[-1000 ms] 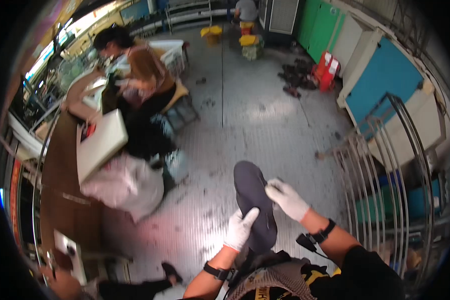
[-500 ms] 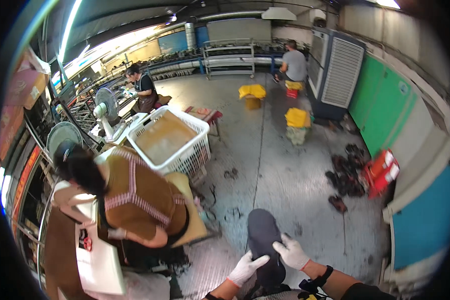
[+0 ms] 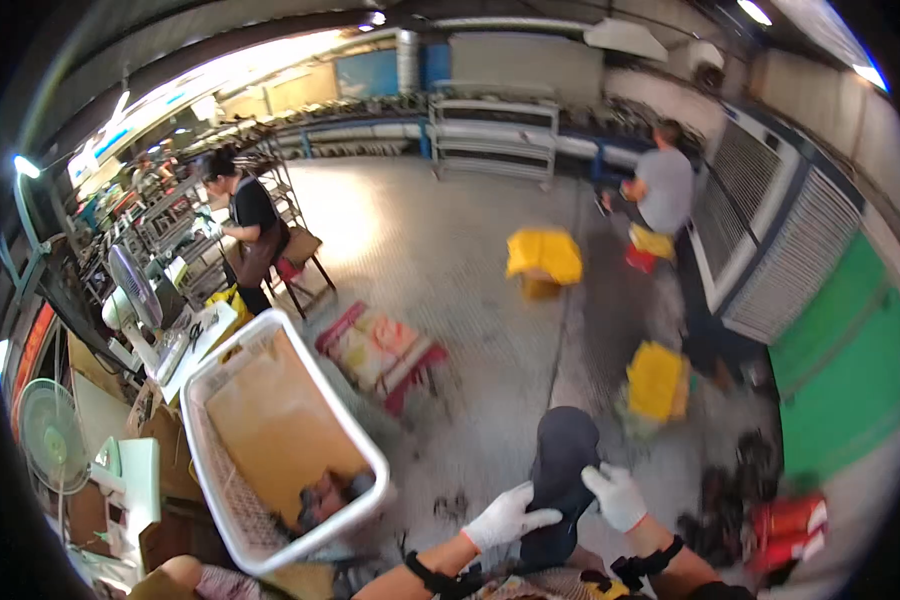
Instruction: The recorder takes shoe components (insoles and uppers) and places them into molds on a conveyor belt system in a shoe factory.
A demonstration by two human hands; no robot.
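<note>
A dark insole (image 3: 562,455), long and rounded at its ends, is held upright in front of me at the bottom centre. My left hand (image 3: 510,518), in a white glove, grips its left edge with the thumb laid across the face. From the right, my right hand (image 3: 615,497), gloved alike, pinches the opposite edge. Fingers behind the insole are hidden.
A white plastic basket (image 3: 336,394) with brown board and dark pieces stands at left. Beyond it is a cloth-covered stool (image 3: 385,345). Yellow-topped stools (image 3: 543,256) stand ahead. Two people work farther off; shoes and a red bag (image 3: 788,532) lie at right.
My view has moved forward, and the basket and stools look nearer. The person in brown has mostly slipped out of view at lower left. Both hands keep hold of the insole.
</note>
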